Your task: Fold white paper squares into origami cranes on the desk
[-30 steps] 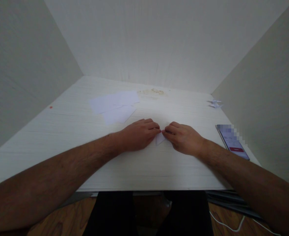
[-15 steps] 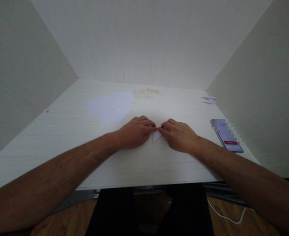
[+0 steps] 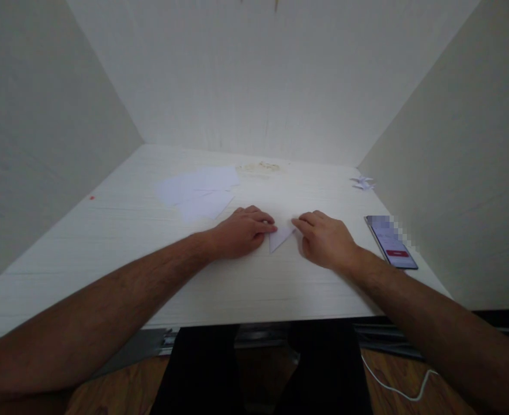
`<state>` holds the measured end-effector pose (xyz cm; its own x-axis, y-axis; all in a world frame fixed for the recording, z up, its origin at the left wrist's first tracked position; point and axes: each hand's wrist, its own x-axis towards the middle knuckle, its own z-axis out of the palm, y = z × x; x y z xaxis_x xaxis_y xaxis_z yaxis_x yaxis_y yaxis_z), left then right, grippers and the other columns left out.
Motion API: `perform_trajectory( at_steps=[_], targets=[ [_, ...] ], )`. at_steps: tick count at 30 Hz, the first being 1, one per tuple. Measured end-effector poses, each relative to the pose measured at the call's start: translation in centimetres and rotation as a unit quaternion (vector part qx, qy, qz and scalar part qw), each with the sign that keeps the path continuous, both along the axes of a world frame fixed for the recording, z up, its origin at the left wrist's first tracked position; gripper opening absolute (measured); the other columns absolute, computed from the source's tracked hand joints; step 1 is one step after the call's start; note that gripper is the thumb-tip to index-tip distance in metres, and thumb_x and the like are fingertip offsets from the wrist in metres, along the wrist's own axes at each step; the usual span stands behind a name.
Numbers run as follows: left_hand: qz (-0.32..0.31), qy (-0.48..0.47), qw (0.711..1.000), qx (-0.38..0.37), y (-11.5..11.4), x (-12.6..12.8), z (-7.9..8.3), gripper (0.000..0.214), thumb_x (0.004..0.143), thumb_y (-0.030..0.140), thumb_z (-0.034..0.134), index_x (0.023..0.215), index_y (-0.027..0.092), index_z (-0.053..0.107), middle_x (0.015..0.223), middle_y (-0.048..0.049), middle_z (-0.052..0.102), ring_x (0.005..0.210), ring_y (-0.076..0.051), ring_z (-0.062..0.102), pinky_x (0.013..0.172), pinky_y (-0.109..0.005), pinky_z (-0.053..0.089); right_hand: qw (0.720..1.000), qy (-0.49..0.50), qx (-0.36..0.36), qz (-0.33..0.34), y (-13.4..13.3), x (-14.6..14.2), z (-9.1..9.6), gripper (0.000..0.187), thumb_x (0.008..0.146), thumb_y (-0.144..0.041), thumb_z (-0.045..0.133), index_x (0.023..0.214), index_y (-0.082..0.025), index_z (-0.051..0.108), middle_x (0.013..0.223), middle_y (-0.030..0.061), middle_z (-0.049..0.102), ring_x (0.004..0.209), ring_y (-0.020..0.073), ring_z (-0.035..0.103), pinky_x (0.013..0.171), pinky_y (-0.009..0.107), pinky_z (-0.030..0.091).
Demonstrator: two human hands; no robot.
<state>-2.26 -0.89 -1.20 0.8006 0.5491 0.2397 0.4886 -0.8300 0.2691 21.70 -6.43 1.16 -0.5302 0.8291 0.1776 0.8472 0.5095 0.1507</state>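
Observation:
A small folded white paper triangle [image 3: 279,237] lies flat on the white table [image 3: 237,282] between my two hands. My left hand [image 3: 243,231] rests on the table with curled fingers, its fingertips pressing the paper's left edge. My right hand [image 3: 325,238] lies just right of the paper, fingers bent and close together, the fingertips touching its upper right corner. Neither hand lifts the paper off the table.
Several loose white sheets [image 3: 200,190] lie behind my left hand. A phone [image 3: 391,242] with a lit screen lies at the right edge. Small folded paper pieces [image 3: 361,183] sit in the far right corner. A yellowish stain [image 3: 259,168] marks the back. Walls enclose three sides.
My hands have drawn slightly apart, so more of the paper triangle shows between them. The right fingertips slid right along the paper's edge. The camera shifted a little.

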Motion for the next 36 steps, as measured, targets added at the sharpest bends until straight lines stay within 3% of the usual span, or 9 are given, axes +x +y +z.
perform_trajectory(
  at_steps=[9, 15, 20, 24, 27, 30, 32, 34, 36],
  targets=[
    [0.024, -0.039, 0.999, -0.013, 0.3, -0.3, -0.2, 0.033, 0.083, 0.018, 0.054, 0.11, 0.023, 0.073, 0.119, -0.0069, 0.069, 0.111, -0.021, 0.059, 0.098, -0.041, 0.044, 0.997, 0.011, -0.056, 0.061, 0.4, -0.6, -0.6, 0.036, 0.083, -0.006, 0.049, 0.112, -0.017, 0.068, 0.114, 0.0093, 0.067, 0.099, 0.0214, 0.054, 0.078, 0.031, 0.045],
    [0.134, -0.084, 0.987, -0.043, 0.7, 0.1, 0.0, 0.022, 0.082, 0.022, 0.054, 0.087, 0.016, 0.075, 0.093, -0.0088, 0.073, 0.091, -0.021, 0.065, 0.088, -0.037, 0.049, 0.992, 0.074, -0.102, 0.011, 1.5, -1.1, 0.0, 0.024, 0.09, -0.021, 0.05, 0.097, -0.02, 0.073, 0.105, 0.0077, 0.069, 0.09, 0.0187, 0.062, 0.075, 0.03, 0.046],
    [0.171, -0.049, 0.976, -0.129, 0.5, 1.3, 1.2, 0.036, 0.076, 0.032, 0.063, 0.107, 0.018, 0.071, 0.089, -0.0061, 0.071, 0.077, -0.018, 0.063, 0.072, -0.03, 0.048, 0.975, 0.132, -0.17, -0.058, 3.0, -1.9, 0.1, 0.029, 0.079, -0.029, 0.067, 0.107, -0.019, 0.067, 0.088, 0.0045, 0.07, 0.072, 0.0163, 0.061, 0.063, 0.028, 0.042],
    [0.173, -0.082, 0.971, -0.142, 0.4, 2.5, 1.2, 0.021, 0.073, 0.03, 0.067, 0.09, 0.019, 0.074, 0.083, -0.0059, 0.069, 0.072, -0.018, 0.061, 0.068, -0.03, 0.045, 0.955, 0.175, -0.232, -0.055, 4.5, -2.1, 0.4, 0.009, 0.071, -0.02, 0.07, 0.078, -0.018, 0.064, 0.071, -0.0001, 0.065, 0.06, 0.0117, 0.054, 0.055, 0.025, 0.037],
    [0.22, -0.21, 0.922, -0.24, 0.7, 2.8, 0.9, 0.005, 0.073, 0.021, 0.065, 0.072, 0.017, 0.067, 0.067, -0.004, 0.065, 0.061, -0.015, 0.057, 0.06, -0.027, 0.043, 0.882, 0.35, -0.304, -0.083, 5.5, -2.5, 0.7, 0.009, 0.071, -0.022, 0.069, 0.07, -0.018, 0.06, 0.06, -0.0018, 0.06, 0.052, 0.0099, 0.051, 0.05, 0.024, 0.038],
    [0.246, -0.392, 0.799, -0.385, 1.1, 2.3, 0.9, 0.008, 0.071, 0.022, 0.067, 0.071, 0.017, 0.061, 0.057, -0.0003, 0.059, 0.05, -0.011, 0.051, 0.05, -0.023, 0.039, 0.742, 0.564, -0.361, -0.035, 6.1, -3.2, 0.5, 0.021, 0.067, -0.03, 0.075, 0.079, -0.018, 0.063, 0.067, 0.0009, 0.066, 0.058, 0.0122, 0.059, 0.052, 0.025, 0.045],
    [0.233, -0.478, 0.718, -0.449, 1.2, 1.8, 1.1, 0.012, 0.069, 0.022, 0.069, 0.072, 0.017, 0.058, 0.056, 0.0015, 0.056, 0.048, -0.009, 0.05, 0.049, -0.022, 0.038, 0.677, 0.641, -0.362, 0.012, 6.1, -3.8, 0.0, 0.029, 0.062, -0.033, 0.08, 0.08, -0.018, 0.064, 0.073, 0.0011, 0.068, 0.063, 0.0124, 0.061, 0.053, 0.024, 0.047],
    [0.211, -0.513, 0.679, -0.481, 1.3, 1.5, 1.3, 0.016, 0.067, 0.021, 0.072, 0.074, 0.017, 0.058, 0.056, 0.0022, 0.056, 0.047, -0.008, 0.05, 0.048, -0.021, 0.039, 0.649, 0.673, -0.353, 0.029, 6.1, -4.3, -0.6, 0.029, 0.06, -0.032, 0.082, 0.079, -0.018, 0.066, 0.074, 0.0006, 0.069, 0.062, 0.0119, 0.061, 0.053, 0.024, 0.048],
    [0.205, -0.517, 0.673, -0.487, 1.2, 1.5, 1.4, 0.018, 0.066, 0.02, 0.072, 0.077, 0.016, 0.058, 0.056, 0.0021, 0.058, 0.047, -0.008, 0.051, 0.048, -0.02, 0.038, 0.635, 0.688, -0.35, 0.027, 6.0, -4.7, -1.1, 0.028, 0.061, -0.033, 0.082, 0.081, -0.018, 0.068, 0.073, 0.0008, 0.07, 0.063, 0.0124, 0.062, 0.054, 0.025, 0.05]
  ],
)
